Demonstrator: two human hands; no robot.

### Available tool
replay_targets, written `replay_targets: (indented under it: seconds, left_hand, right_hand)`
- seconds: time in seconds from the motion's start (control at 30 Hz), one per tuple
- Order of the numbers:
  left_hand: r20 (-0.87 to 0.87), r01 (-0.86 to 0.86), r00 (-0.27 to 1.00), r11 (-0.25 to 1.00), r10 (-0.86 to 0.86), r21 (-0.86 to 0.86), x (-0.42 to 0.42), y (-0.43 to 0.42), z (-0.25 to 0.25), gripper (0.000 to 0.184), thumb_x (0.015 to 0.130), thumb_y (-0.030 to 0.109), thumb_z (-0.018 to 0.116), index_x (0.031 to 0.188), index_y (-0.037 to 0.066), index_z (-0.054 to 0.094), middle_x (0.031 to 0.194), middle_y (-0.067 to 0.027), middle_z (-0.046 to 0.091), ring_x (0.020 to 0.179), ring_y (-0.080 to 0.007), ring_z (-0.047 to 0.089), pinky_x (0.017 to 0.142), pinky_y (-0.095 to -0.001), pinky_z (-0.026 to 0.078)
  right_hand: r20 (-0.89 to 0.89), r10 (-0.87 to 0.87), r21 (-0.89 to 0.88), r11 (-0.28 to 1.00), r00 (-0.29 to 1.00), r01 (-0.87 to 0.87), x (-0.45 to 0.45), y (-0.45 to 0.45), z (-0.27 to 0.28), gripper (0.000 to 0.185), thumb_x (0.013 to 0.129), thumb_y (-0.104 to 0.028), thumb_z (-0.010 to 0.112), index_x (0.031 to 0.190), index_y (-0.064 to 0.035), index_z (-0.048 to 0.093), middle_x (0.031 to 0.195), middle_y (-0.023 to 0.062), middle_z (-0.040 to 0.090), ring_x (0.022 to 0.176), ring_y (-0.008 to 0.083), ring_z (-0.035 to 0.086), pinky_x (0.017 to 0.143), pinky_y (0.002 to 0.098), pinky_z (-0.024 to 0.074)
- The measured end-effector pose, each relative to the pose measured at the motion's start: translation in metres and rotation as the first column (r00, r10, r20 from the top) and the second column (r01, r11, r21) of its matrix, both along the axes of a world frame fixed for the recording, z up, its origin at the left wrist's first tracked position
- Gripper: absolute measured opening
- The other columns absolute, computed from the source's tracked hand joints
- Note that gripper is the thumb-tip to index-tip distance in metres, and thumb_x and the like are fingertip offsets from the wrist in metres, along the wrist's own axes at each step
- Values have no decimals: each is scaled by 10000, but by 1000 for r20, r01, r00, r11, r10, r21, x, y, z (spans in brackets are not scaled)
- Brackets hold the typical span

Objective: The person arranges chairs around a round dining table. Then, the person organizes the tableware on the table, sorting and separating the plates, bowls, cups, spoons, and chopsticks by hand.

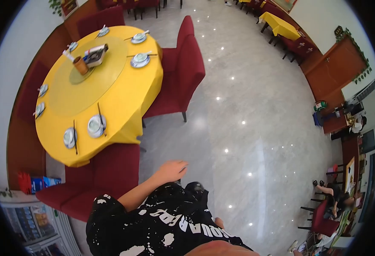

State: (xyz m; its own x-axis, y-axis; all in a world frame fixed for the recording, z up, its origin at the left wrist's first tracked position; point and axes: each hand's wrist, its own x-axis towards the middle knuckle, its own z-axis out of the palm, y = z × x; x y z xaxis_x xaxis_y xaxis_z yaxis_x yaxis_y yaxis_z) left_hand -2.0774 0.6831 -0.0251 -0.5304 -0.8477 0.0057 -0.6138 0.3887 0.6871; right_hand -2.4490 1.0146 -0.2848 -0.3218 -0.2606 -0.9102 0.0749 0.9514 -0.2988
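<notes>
My left hand (173,170) hangs in front of my body, above the floor and to the right of a red chair (117,166). Its fingers are loosely stretched, and nothing shows in them. Only a small part of my right hand (219,222) peeks out past my black and white shirt (149,226); its fingers cannot be made out. Left of my hands stands a round table (127,115) with a yellow cloth, set with bowls on plates (96,125) and chopsticks. A brown cup (80,65) and a small stove (95,56) are at its middle.
High-backed red chairs (189,68) surround the table. Grey shiny floor (238,141) runs ahead and to the right. A glass-fronted cabinet (34,224) stands at lower left. At the right, one person (343,202) sits and another (354,126) is near a counter. A yellow-covered table (281,26) is far off.
</notes>
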Motion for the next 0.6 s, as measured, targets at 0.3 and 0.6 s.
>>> replay_targets:
  seconds: [0.3,0.6]
  left_hand:
    - [-201,-41,980,971,-7,-237,-166,-270,44,226,902,167,579,1075,66,684,1012,-155,695,926,-352,657,819,-439,526]
    - [-359,-768,602,641,713,-16,-178,-467,72,288,861,118,646,1125,4,648,1113,-184,665,1044,-336,636,928,-410,494]
  right_hand:
    - [18,-227,74,972,974,225,-135,-245,-31,295,882,-247,566,1090,-40,553,818,163,655,607,250,616,503,388,477]
    - [92,54,-67,997,994,-48,-250,-683,-29,318,876,-226,541,1122,-29,493,807,195,643,534,259,594,425,397,452]
